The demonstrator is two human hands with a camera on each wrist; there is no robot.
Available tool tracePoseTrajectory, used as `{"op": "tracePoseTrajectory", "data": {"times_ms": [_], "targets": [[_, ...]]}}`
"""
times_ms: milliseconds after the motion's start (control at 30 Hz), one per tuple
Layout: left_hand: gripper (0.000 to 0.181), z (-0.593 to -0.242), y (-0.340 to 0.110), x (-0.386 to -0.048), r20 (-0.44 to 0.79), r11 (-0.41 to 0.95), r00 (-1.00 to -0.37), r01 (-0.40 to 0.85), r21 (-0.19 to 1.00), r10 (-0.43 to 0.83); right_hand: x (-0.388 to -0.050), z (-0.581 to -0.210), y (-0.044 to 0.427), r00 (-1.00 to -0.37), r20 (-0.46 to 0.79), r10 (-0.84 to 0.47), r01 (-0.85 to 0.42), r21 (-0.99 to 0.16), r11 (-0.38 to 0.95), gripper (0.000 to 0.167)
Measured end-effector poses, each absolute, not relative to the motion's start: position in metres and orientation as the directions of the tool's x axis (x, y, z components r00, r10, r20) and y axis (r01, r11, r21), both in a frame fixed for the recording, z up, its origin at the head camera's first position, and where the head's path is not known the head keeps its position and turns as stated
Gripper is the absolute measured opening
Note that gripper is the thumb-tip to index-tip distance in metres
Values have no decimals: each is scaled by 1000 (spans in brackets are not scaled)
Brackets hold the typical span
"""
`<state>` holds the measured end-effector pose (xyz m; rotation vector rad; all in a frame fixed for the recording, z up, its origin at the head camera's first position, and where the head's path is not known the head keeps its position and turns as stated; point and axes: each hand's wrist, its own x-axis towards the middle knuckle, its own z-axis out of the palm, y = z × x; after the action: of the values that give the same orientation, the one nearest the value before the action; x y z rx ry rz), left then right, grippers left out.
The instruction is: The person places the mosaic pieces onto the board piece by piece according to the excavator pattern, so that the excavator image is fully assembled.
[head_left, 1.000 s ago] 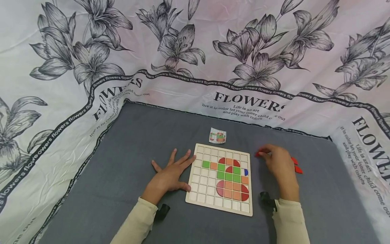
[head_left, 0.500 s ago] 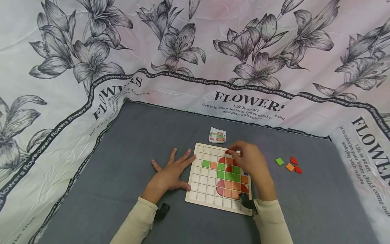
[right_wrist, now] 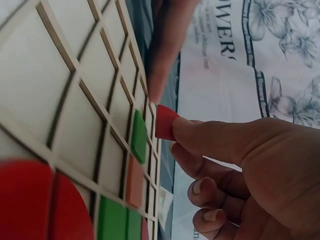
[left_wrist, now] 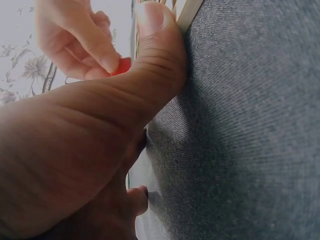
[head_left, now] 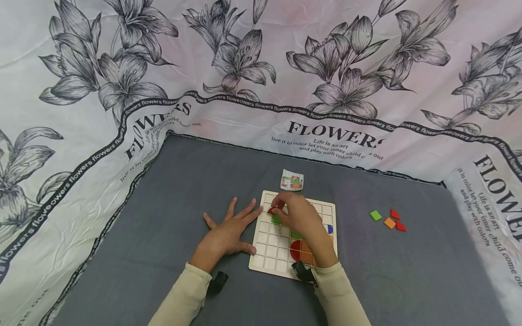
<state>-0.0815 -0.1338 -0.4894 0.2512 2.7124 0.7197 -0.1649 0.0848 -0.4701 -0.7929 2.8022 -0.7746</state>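
Note:
A wooden grid board (head_left: 271, 251) lies on the grey cloth, with green, orange, red and blue tiles in some squares. My right hand (head_left: 301, 216) reaches over its upper part and pinches a red quarter-circle tile (right_wrist: 165, 122) between thumb and fingers. In the right wrist view that tile is close to the board, just past a green tile (right_wrist: 138, 136); whether it touches the board I cannot tell. My left hand (head_left: 226, 235) lies spread at the board's left edge, its thumb and a fingertip against the rim. The right hand and forearm hide much of the pattern.
To the right lie loose tiles: a green square (head_left: 375, 215), an orange square (head_left: 389, 222) and two red pieces (head_left: 401, 226). Behind the board rests a small pattern card (head_left: 292, 180). A flower-printed cloth (head_left: 244, 68) stands along the back and sides.
My right hand has carried the red tile leftward from the table right of the board to the board's upper left. The loose tiles at right have come into full view. The left hand stays put.

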Motion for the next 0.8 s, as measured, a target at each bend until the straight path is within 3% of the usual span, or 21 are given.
{"op": "tracePoseTrajectory", "data": {"times_ms": [800], "targets": [[113,-489,-132,-81,-256,857,-935,86,507,245,-157,-476,70,-857,-23,-514,-454,-435,777,7]]}}
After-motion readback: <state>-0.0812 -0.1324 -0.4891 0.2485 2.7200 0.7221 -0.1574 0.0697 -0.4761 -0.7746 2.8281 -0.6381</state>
